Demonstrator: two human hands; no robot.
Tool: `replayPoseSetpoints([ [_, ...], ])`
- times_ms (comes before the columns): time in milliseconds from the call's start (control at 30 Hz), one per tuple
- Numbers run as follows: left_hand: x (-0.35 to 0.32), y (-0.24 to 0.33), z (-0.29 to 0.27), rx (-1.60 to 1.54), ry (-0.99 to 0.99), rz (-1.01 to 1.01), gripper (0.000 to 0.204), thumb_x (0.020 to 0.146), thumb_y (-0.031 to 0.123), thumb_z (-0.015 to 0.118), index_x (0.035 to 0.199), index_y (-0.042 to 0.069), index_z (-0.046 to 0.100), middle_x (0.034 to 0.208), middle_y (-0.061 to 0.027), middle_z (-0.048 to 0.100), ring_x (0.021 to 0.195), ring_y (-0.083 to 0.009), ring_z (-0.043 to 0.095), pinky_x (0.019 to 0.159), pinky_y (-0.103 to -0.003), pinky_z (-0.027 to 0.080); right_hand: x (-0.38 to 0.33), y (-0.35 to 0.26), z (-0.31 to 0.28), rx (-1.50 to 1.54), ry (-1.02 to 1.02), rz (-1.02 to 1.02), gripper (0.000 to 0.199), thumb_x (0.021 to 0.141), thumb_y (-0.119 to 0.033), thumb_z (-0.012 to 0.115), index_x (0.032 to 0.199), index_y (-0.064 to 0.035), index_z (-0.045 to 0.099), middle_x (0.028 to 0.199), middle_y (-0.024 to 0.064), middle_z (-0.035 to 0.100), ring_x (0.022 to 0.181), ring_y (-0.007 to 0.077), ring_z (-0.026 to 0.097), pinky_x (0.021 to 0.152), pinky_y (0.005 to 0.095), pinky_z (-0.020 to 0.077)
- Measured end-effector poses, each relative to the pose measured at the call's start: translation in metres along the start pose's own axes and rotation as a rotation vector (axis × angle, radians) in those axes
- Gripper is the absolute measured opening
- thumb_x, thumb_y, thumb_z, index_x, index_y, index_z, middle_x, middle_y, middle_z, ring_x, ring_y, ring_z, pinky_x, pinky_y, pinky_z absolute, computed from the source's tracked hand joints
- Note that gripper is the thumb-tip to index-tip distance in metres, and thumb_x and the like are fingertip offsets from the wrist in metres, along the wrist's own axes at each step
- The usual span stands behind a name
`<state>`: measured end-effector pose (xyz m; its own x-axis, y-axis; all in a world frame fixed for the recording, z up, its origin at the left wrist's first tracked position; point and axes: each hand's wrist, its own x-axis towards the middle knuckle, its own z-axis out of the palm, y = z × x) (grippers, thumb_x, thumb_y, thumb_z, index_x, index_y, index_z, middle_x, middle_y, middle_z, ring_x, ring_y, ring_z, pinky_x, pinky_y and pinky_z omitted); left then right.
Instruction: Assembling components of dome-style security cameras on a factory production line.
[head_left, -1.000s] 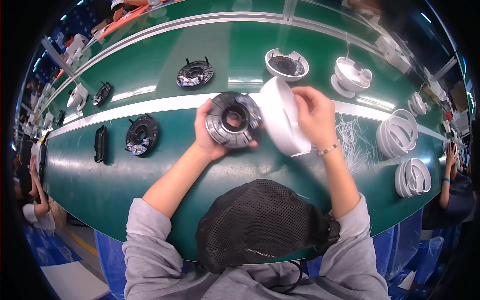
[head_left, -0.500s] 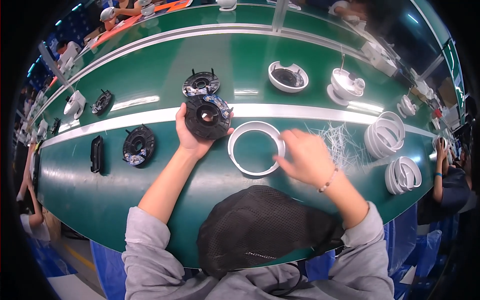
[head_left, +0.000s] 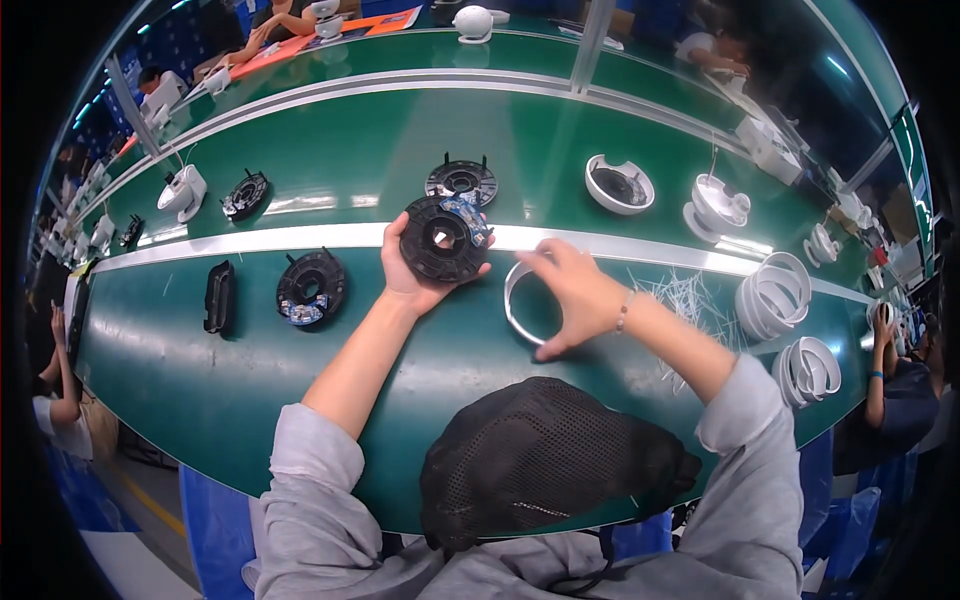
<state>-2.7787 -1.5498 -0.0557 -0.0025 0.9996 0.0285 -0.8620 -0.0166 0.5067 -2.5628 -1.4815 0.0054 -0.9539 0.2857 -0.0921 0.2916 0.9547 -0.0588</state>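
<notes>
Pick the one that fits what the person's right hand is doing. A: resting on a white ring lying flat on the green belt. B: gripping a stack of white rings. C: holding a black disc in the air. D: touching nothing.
A: the right hand lies over the white ring, flat on the green belt.
</notes>
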Motion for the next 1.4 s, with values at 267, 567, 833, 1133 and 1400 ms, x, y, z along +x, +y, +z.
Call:
replayPoseSetpoints([
  [267, -0.027, 0.029, 0.009, 0.029, -0.077, -0.001, 0.066, 0.073, 0.047, 0.039, 0.123, 0.004, 0.036, 0.117, -0.0187, 0.045, 0.106, -0.037, 0.047, 0.081, -0.051, 0.043, 0.023, -0.067, 0.003, 0.218, 0.337, 0.555, 0.101, 0.05, -0.056, 0.072, 0.121, 0.0057, 0.033, 0.126, 0.0285, 0.027, 0.113, 0.0419, 0.033, 0.093, 0.0452, 0.0314],
  [567, -0.049, 0.056, 0.016, 0.031, -0.155, -0.043, 0.072, 0.075, 0.055, 0.035, 0.126, 0.004, 0.034, 0.124, -0.021, 0.038, 0.107, -0.0401, 0.045, 0.084, -0.052, 0.04, 0.027, -0.053, -0.036, 0.354, 0.054, -0.04, 0.117, 0.04, -0.036, 0.081, 0.131, 0.0006, 0.017, 0.132, 0.0246, 0.021, 0.122, 0.0383, 0.022, 0.1, 0.04, 0.0236],
  [833, -0.057, 0.065, 0.013, 0.035, -0.144, -0.047, 0.073, 0.074, 0.057, 0.036, 0.125, 0.005, 0.035, 0.123, -0.0212, 0.039, 0.106, -0.0404, 0.045, 0.085, -0.052, 0.04, 0.037, -0.07, -0.032, 0.209, 0.068, 0.007, 0.113, 0.043, -0.038, 0.079, 0.13, 0.0002, 0.02, 0.129, 0.024, 0.026, 0.119, 0.037, 0.028, 0.1, 0.0396, 0.0241],
  [1133, -0.071, 0.057, 0.014, 0.124, -0.021, 0.038, 0.058, 0.08, 0.05, 0.037, 0.116, 0.005, 0.043, 0.111, -0.0141, 0.05, 0.102, -0.0281, 0.05, 0.089, -0.043, 0.04, 0.052, -0.1, -0.057, 0.977, 0.519, 0.386, 0.106, 0.055, -0.035, 0.078, 0.131, 0.0047, 0.015, 0.124, 0.0248, 0.033, 0.115, 0.0304, 0.038, 0.093, 0.0353, 0.0346],
  [1400, -0.088, 0.062, 0.021, 0.189, -0.028, 0.066, 0.067, 0.081, 0.057, 0.03, 0.121, 0.005, 0.038, 0.113, -0.0149, 0.048, 0.102, -0.0264, 0.05, 0.087, -0.042, 0.042, 0.077, -0.157, -0.031, 0.501, 0.644, 0.405, 0.109, 0.052, -0.048, 0.075, 0.126, 0.0101, 0.02, 0.123, 0.0269, 0.031, 0.116, 0.0389, 0.03, 0.098, 0.0405, 0.0255],
])
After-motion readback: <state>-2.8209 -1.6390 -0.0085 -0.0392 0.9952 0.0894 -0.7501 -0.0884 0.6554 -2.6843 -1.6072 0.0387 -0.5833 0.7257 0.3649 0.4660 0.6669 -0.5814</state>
